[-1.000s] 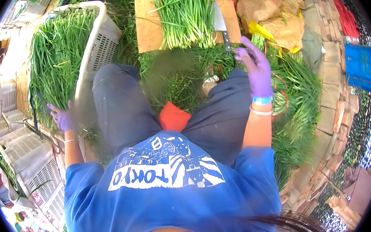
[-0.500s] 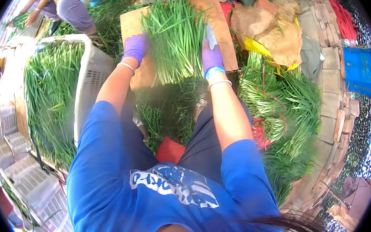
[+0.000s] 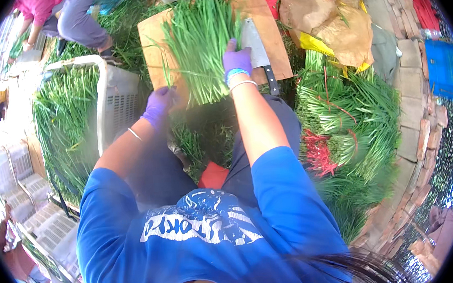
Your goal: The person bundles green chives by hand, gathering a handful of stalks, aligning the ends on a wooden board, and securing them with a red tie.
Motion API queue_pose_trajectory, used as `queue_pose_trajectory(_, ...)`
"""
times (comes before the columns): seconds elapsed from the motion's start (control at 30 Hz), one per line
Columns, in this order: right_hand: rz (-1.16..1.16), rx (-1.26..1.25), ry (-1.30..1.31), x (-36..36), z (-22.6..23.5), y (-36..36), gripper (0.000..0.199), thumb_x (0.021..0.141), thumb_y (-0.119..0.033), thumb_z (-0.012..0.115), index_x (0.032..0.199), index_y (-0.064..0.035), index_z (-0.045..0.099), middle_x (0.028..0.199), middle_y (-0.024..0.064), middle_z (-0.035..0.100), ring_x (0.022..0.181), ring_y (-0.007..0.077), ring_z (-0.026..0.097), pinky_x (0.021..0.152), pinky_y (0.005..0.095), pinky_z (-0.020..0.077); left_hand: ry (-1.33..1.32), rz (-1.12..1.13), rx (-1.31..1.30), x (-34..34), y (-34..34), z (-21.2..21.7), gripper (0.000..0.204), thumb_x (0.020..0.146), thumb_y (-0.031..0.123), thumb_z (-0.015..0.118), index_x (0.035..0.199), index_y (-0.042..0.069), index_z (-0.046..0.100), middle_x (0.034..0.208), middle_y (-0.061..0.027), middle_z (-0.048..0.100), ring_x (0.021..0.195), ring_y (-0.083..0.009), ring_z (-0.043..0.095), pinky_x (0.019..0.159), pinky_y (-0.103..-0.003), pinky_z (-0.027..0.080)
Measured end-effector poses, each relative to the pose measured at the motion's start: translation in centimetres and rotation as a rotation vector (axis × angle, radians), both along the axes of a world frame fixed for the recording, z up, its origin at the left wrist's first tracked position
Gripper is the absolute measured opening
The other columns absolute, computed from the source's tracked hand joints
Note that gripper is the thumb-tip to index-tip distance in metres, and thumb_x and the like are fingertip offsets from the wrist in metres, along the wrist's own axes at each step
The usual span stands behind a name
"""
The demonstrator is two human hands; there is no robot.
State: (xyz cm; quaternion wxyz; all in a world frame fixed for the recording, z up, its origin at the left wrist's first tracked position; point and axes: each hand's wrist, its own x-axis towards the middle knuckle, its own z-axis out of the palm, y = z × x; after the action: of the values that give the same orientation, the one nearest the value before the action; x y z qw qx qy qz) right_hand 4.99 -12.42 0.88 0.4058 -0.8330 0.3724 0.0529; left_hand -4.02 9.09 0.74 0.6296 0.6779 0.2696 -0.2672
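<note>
- At the far left, pale grey slotted plastic crates [image 3: 10, 164] stand near one another, beyond the working area.
- Next comes a white perforated plastic basket [image 3: 122, 104] packed with long green leafy stalks [image 3: 70, 122], apparently set by the left knee for easy reach. Behind it is a co-worker in grey trousers [image 3: 81, 20].
- The left hand [image 3: 162, 101], in a thin purple glove, is at the near left corner of the surface. Its grip is pinched, seemingly on a few thin loose green blades [image 3: 165, 72], held apart from the main bunch.
- The surface, a flat tan wooden board [image 3: 152, 38], carries a thick spread bunch of slim green stalks [image 3: 200, 50]. Their pale stem ends point towards the person, probably to keep them aligned and reachable.
- The right hand [image 3: 237, 58], also purple-gloved, touches the bunch's right edge, likely steadying it. I cannot tell whether its grip closes around any stems.
- Just right of that hand lies a broad steel knife with a black handle [image 3: 255, 43]. The handle overhangs the near edge, presumably for easy pick-up.
- Farther right, green bundles with red ties [image 3: 329, 99] lie piled below crumpled brown sacking [image 3: 333, 16].
</note>
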Motion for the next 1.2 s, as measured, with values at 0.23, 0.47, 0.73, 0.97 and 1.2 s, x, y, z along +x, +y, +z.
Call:
queue_pose_trajectory(0.23,-0.008,-0.063,0.097,-1.1,0.9,2.1,0.086,0.076,-0.059,0.039,0.126,0.01,0.023,0.111,0.0288,0.048,0.1,0.0367,0.051,0.083,0.0408,0.041,0.062,0.129,-0.049,5.4,-0.8,0.3,0.038,0.075,0.044,0.057,0.094,0.011,0.051,0.083,-0.0038,0.05,0.079,-0.0121,0.049,0.065,-0.031,0.043)
queue_pose_trajectory(0.47,0.208,0.399,0.02,-1.3,0.9,1.6,0.088,0.065,-0.059,0.058,0.116,0.0097,0.041,0.105,0.0224,0.055,0.102,0.0308,0.051,0.086,0.0342,0.0399,-0.273,-0.162,0.537,6.1,-11.5,0.7,0.088,0.076,0.038,0.056,0.133,-0.001,0.002,0.129,-0.025,0.03,0.115,-0.0311,0.038,0.091,-0.033,0.035)
queue_pose_trajectory(0.73,0.209,1.234,0.265,-8.6,2.5,-0.3,0.065,0.066,-0.046,0.067,0.11,-0.0001,0.051,0.091,0.0138,0.061,0.076,0.024,0.059,0.073,0.0354,0.0459,0.058,0.076,-0.479,-2.2,-7.9,-0.5,0.054,0.073,0.021,0.064,0.117,0.001,0.04,0.106,-0.0151,0.053,0.091,-0.0223,0.055,0.076,-0.035,0.046)
queue_pose_trajectory(0.97,0.342,1.162,-0.021,-9.2,4.3,0.9,0.061,0.07,-0.041,0.066,0.113,-0.0016,0.051,0.117,0.0124,0.049,0.108,0.0219,0.044,0.093,0.0326,0.0323,-0.087,-0.011,-0.428,-1.4,-6.7,3.6,0.039,0.078,0.016,0.06,0.113,0.003,0.048,0.103,-0.0104,0.057,0.091,-0.0194,0.057,0.078,-0.032,0.048)
queue_pose_trajectory(1.2,0.851,1.019,-0.832,-0.5,17.1,0.0,0.049,0.068,-0.018,0.068,0.11,0.0008,0.05,0.103,0.0115,0.057,0.092,0.0204,0.056,0.081,0.0294,0.0444,-0.962,-0.186,-0.455,7.3,-6.9,14.2,0.062,0.069,0.017,0.068,0.118,0.003,0.033,0.114,-0.0136,0.041,0.101,-0.018,0.043,0.086,-0.031,0.035)
